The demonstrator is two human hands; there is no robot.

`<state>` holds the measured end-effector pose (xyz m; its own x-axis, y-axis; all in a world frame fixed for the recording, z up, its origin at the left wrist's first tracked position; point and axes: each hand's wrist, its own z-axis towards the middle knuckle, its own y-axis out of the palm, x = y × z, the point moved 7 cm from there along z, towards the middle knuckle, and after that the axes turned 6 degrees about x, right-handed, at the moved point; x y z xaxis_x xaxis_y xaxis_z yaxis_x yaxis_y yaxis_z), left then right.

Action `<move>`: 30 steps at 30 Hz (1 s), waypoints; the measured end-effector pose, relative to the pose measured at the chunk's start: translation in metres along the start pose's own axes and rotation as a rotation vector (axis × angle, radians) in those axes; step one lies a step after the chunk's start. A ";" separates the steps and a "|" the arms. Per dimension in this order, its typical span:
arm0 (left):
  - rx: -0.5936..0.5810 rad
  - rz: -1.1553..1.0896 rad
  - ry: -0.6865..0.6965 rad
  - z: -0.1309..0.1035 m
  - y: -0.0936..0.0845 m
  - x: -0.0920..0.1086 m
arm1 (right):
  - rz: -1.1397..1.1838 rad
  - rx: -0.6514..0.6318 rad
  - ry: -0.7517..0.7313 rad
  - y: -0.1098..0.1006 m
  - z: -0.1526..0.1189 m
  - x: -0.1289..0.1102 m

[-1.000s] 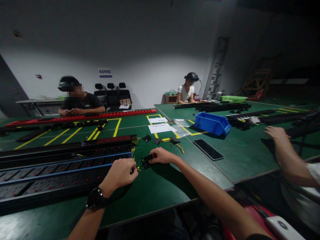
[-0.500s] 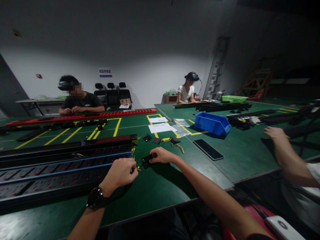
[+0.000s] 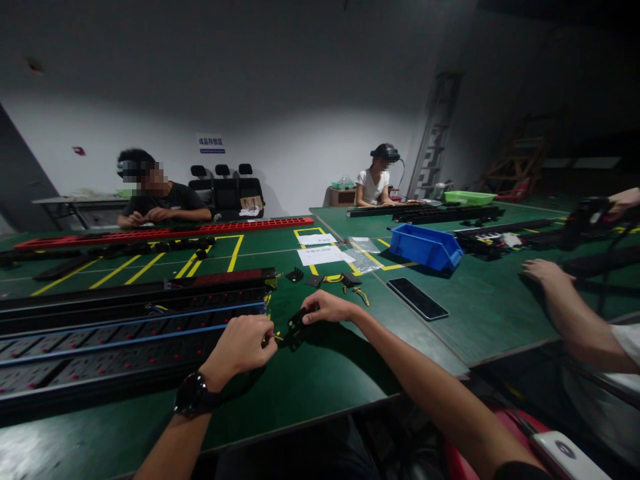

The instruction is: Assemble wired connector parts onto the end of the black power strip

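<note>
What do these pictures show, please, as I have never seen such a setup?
No machine here: a person works bare-handed, and every picture comes from one head-worn camera looking forward and down. On the green table, long dark strips lie at left; a phone and a blue bin lie to the right. The right hand holds a small black part; the left hand pinches a thin yellowish piece, too small to identify. The white-sleeved arm at right is a co-worker's.

I've got my left hand [image 3: 245, 348] pinched, knuckles up, left forearm [image 3: 174, 445] slanted; right hand [image 3: 327, 309] curled gripping, right arm [image 3: 417, 383] stretched long across.
</note>
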<state>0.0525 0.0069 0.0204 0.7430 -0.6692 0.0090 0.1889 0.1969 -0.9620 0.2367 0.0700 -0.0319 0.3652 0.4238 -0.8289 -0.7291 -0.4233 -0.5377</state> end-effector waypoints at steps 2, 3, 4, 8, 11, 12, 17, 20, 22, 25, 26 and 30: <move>-0.005 0.001 -0.006 0.000 0.000 -0.001 | 0.060 -0.060 -0.020 0.009 0.000 -0.004; -0.010 0.000 -0.008 0.000 0.000 -0.001 | 0.076 -0.081 -0.028 0.014 0.000 -0.005; -0.015 -0.004 -0.009 0.000 0.000 -0.001 | 0.083 -0.097 -0.035 0.019 0.001 -0.007; -0.022 -0.026 0.003 0.000 -0.001 -0.001 | 0.069 -0.124 -0.063 0.035 0.006 -0.011; -0.026 -0.041 0.013 0.000 -0.001 -0.001 | 0.027 -0.104 -0.082 0.039 0.008 -0.013; -0.028 -0.044 0.015 0.000 -0.001 -0.001 | 0.010 -0.094 -0.090 0.040 0.008 -0.014; -0.032 -0.039 -0.007 0.000 0.000 -0.001 | -0.091 0.072 -0.082 0.044 0.013 -0.017; -0.038 -0.006 -0.018 0.000 0.001 -0.001 | -0.210 0.201 -0.124 0.048 0.016 -0.021; -0.041 0.018 -0.017 0.000 0.002 -0.001 | -0.288 0.239 -0.159 0.051 0.016 -0.024; -0.037 0.043 -0.003 0.001 0.002 0.002 | -0.366 0.266 -0.197 0.053 0.015 -0.025; -0.032 0.048 0.004 0.001 0.002 0.003 | -0.379 0.273 -0.206 0.053 0.015 -0.025; -0.009 0.070 0.037 0.001 0.003 0.006 | -0.408 0.285 -0.201 0.053 0.014 -0.024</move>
<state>0.0579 0.0040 0.0180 0.7300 -0.6800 -0.0682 0.1312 0.2374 -0.9625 0.1810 0.0481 -0.0384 0.5541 0.6653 -0.5004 -0.6897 0.0303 -0.7234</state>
